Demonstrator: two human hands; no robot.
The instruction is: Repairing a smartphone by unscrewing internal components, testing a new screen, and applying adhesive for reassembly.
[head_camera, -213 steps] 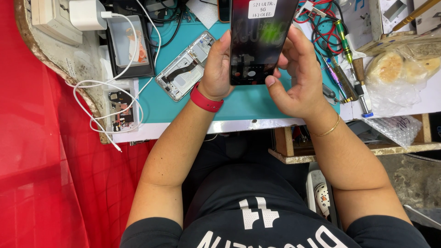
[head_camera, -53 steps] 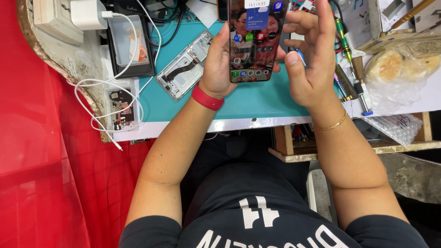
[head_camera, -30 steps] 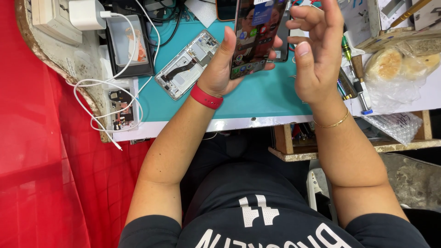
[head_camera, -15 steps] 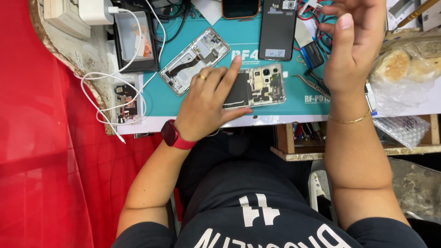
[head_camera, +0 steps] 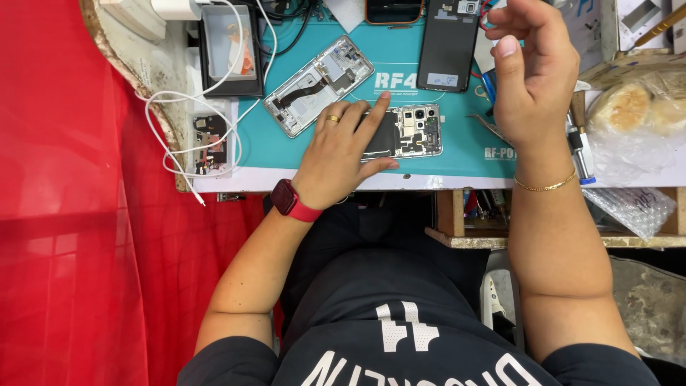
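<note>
A white cable (head_camera: 187,121) loops over the left end of the desk (head_camera: 457,175), passing a small circuit board (head_camera: 209,143) near the front left corner and a dark tray (head_camera: 230,50) at the back. On the teal mat (head_camera: 457,150), an opened phone frame (head_camera: 319,84) lies tilted, just behind the left hand (head_camera: 341,154). That hand, with a ring and a red watch (head_camera: 289,200) at the wrist, lies flat, palm down, fingers spread, pressing on the left part of an open phone (head_camera: 409,131) near the front edge of the desk; the phone's camera end shows to the right of the fingers, its insides bare. Behind it, at the back edge, a dark back cover (head_camera: 448,43) lies flat, with another phone (head_camera: 393,10) just left of it, cut off by the frame. The right hand (head_camera: 532,78) hangs above the right part of the mat, fingers loosely curled, holding nothing, a gold bracelet (head_camera: 547,186) on its wrist. Tools (head_camera: 580,143) lie beside it, and round buns in a clear bag (head_camera: 639,107) sit at the right end
</note>
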